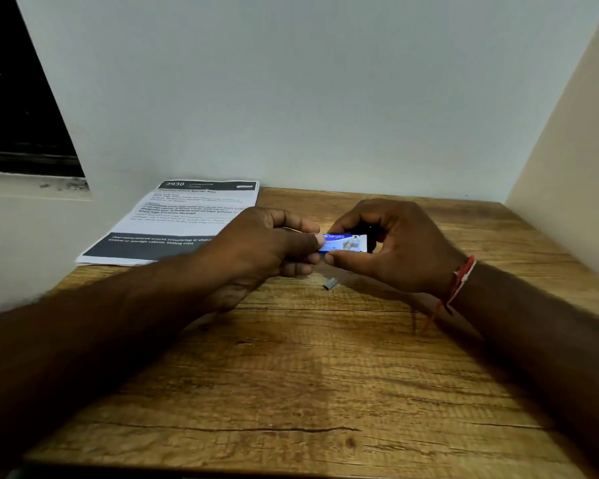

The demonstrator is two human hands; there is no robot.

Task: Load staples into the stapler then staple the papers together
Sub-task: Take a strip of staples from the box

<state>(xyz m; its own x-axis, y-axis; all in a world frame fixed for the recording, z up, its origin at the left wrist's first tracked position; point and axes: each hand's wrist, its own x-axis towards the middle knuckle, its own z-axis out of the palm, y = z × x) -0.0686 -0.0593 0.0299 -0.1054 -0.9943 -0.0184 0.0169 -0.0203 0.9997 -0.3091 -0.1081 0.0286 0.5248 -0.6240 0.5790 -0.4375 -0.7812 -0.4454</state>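
Just the one view here: a wide-angle head cam worn by the person, looking forward and down onto the table [325, 392]. It sits above the table's near edge, which runs along the bottom of the frame, and faces the wall [308, 98] behind the table's far edge. Pretty close in: both forearms fill the bottom corners, and the left hand [256, 250] and right hand [405, 243] meet on a box [346, 243] over the table's middle, near enough that its logo reads. Papers [187, 216] at the table's far left corner fit in too. The side wall [574, 160] right of the table leans.
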